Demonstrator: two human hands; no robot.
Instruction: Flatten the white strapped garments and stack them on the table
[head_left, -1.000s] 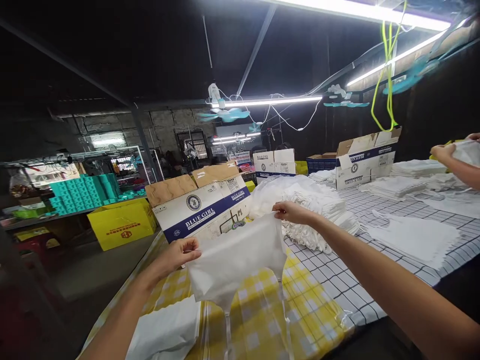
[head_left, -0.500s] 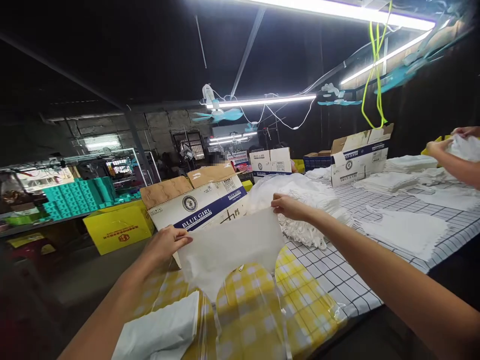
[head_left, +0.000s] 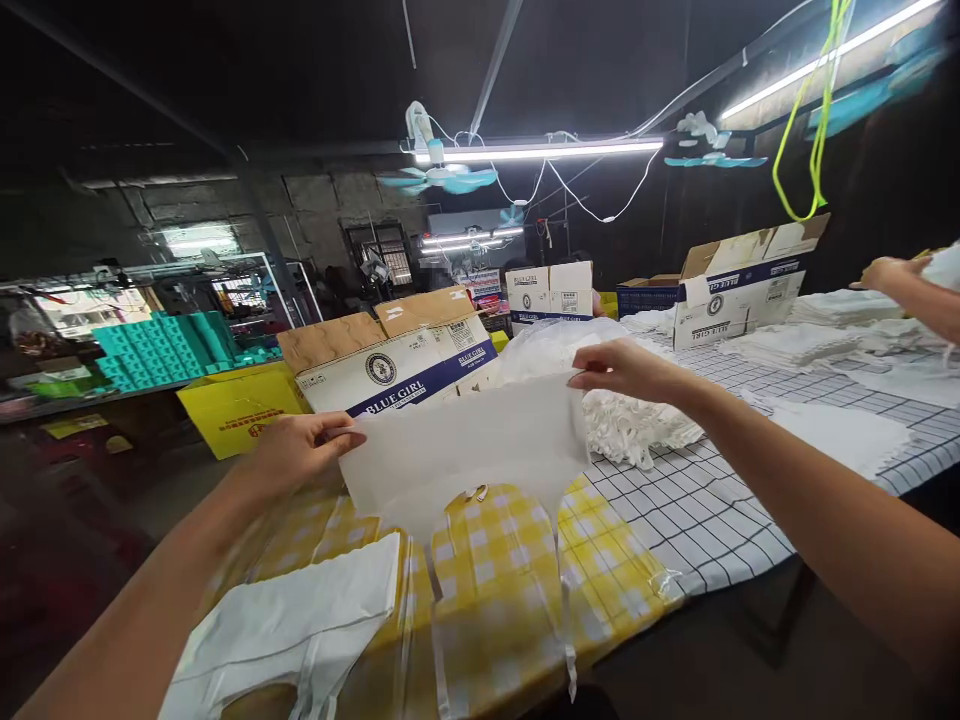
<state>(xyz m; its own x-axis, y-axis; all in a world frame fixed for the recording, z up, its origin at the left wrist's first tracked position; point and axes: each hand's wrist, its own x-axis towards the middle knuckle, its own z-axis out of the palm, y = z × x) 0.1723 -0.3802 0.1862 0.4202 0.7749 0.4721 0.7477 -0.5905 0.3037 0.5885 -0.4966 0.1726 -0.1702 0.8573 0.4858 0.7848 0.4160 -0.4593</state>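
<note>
A thin, translucent white piece with a curved cut-out and narrow hanging strips (head_left: 469,435) is stretched between my two hands above the yellow checked cloth. My left hand (head_left: 300,445) pinches its upper left corner. At the upper right corner, my right hand (head_left: 626,372) is closed on it between thumb and fingers. The lower strips hang down over the cloth, one reaching past the table's front edge. Close to my left forearm lies a flat pile of similar white pieces (head_left: 315,590), partly covered by the arm.
An open Blue Girl carton (head_left: 427,370) stands just behind the piece. Bunched white material (head_left: 637,430) lies on the grid-patterned tablecloth (head_left: 720,530), with more white stacks (head_left: 787,345) further right. Another person's hand (head_left: 892,272) shows at the right edge. A yellow box (head_left: 232,405) is at left.
My hands have moved further apart, spreading the white piece wider and flatter. The view has dipped downward, showing more of the pile at lower left. The other person's hand has shifted.
</note>
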